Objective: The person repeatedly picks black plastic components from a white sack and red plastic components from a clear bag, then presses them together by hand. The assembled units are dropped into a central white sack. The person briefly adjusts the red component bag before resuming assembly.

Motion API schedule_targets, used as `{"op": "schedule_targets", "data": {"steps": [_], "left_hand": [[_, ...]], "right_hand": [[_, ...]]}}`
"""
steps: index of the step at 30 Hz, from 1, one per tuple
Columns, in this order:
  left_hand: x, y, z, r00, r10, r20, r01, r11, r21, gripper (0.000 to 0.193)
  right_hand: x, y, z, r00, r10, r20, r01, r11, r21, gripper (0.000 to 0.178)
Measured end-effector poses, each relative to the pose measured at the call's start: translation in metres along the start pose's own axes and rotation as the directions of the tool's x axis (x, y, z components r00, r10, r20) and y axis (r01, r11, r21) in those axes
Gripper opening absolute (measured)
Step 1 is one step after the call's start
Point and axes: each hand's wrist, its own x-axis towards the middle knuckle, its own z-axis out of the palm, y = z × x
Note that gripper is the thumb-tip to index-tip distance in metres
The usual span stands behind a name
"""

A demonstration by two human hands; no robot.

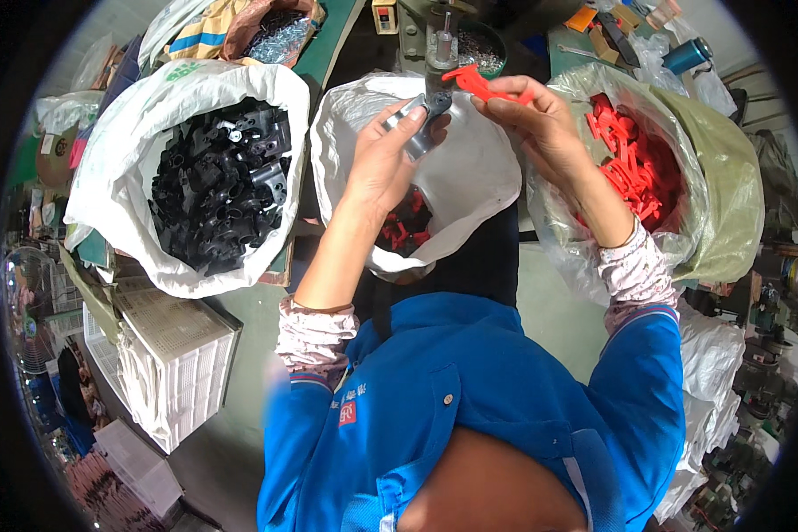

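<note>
My left hand (379, 164) is closed around a shiny dark bracket-like part (414, 126) with a curved body. In my right hand (545, 124), a red plastic lever-shaped piece (473, 84) is pinched between thumb and fingers, its thin end pointing left toward the dark part. The two pieces are close but look apart. Both hands are over a white sack (481, 177) that has some red and black pieces (408, 226) at its bottom. A metal post of a bench machine (443, 49) stands just beyond my hands.
To the left, a white sack (106, 168) is full of black parts (217, 195). On the right, a clear-lined sack (550, 222) holds many red pieces (634, 168). Behind are a green bowl (503, 60) and a bag of small metal pins (277, 37). White crates (177, 372) stand lower left.
</note>
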Motion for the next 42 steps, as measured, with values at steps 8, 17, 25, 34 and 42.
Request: {"op": "schedule_targets", "data": {"steps": [8,17,25,34,42], "left_hand": [[0.005,-0.007,0.007,1.0,0.028,-0.015,-0.028,1.0,-0.007,0.027],[0.037,0.007,0.02,0.991,0.112,0.071,-0.095,0.973,-0.209,0.029],[0.046,0.003,0.038,0.966,0.253,0.048,-0.237,0.948,-0.213,0.021],[0.048,0.01,0.028,0.97,0.234,0.064,-0.216,0.954,-0.208,0.026],[0.069,0.055,0.05,0.98,0.18,0.08,-0.196,0.944,0.266,0.027]], "right_hand": [[-0.002,-0.002,0.012,0.986,0.163,0.018,-0.15,0.939,-0.309,0.017],[0.037,-0.04,0.013,0.936,-0.191,0.296,0.344,0.675,-0.653,0.028],[0.052,-0.037,0.008,0.918,-0.255,0.303,0.391,0.708,-0.588,0.031],[0.055,-0.047,0.008,0.8,-0.371,0.471,0.576,0.261,-0.774,0.031],[0.062,-0.071,0.019,0.836,-0.395,0.381,0.463,0.136,-0.876,0.027]]}}
